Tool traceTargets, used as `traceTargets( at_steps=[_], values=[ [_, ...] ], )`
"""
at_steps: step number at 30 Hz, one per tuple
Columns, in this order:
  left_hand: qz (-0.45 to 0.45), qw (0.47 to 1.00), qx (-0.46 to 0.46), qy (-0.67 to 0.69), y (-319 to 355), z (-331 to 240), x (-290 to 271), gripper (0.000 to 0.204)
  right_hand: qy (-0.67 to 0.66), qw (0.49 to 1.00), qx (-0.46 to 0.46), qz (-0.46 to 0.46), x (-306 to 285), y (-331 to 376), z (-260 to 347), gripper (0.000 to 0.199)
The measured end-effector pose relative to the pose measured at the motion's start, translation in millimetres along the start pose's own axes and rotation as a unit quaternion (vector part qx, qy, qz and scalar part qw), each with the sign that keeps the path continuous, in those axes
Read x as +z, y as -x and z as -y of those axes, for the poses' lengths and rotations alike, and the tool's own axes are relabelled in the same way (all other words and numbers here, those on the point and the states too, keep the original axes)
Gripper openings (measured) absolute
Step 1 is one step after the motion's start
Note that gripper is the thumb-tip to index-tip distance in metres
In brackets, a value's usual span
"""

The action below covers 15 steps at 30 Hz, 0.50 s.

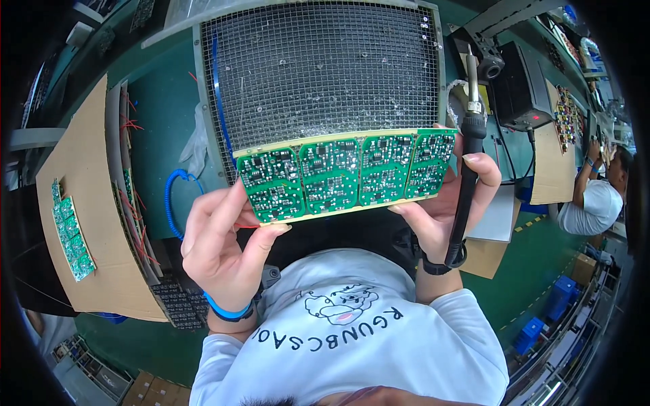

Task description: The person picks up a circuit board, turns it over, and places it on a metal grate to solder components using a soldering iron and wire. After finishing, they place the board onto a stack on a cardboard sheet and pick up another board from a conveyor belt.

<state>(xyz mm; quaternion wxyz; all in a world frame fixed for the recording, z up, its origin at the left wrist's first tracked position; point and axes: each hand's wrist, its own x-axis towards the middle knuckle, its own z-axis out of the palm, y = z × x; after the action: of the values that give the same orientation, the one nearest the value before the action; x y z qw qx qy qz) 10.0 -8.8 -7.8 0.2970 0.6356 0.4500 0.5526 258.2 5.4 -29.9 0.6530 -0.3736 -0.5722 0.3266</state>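
Note:
Between my two hands I hold a green circuit board panel (332, 177), tilted so its component side shows. It is split into several rounded sections, with pale yellow strips along its long edges. My left hand (227, 233) pinches the left end, thumb on the lower edge; a bit of red wire shows by that thumb. My right hand (440, 216) grips the right end and also has a black-handled soldering iron (467, 176) lying against it, its metal tip pointing up and away. Behind the panel is a wire-mesh grate (325, 68) in a metal frame.
Left of me, another green board panel (73, 233) lies on cardboard (112, 203), beside upright boards with red wires. A blue coiled cord (169, 203) hangs near my left wrist. A black soldering station (525, 88) stands at the right; beyond it, a co-worker (596, 196) sits at a bench.

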Motion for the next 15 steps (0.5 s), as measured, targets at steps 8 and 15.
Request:
traceTargets(
  at_steps=[8,15],
  values=[
    [0.014,0.998,-0.016,0.059,-1.3,-0.7,-2.2,0.059,-0.04,0.998,0.054,0.002,-4.3,-0.7,3.8,0.089],
    [0.013,0.996,-0.04,0.078,-0.5,-1.8,-1.8,0.059,-0.047,0.997,0.059,-0.002,-3.6,0.0,5.1,0.09]
  ],
)
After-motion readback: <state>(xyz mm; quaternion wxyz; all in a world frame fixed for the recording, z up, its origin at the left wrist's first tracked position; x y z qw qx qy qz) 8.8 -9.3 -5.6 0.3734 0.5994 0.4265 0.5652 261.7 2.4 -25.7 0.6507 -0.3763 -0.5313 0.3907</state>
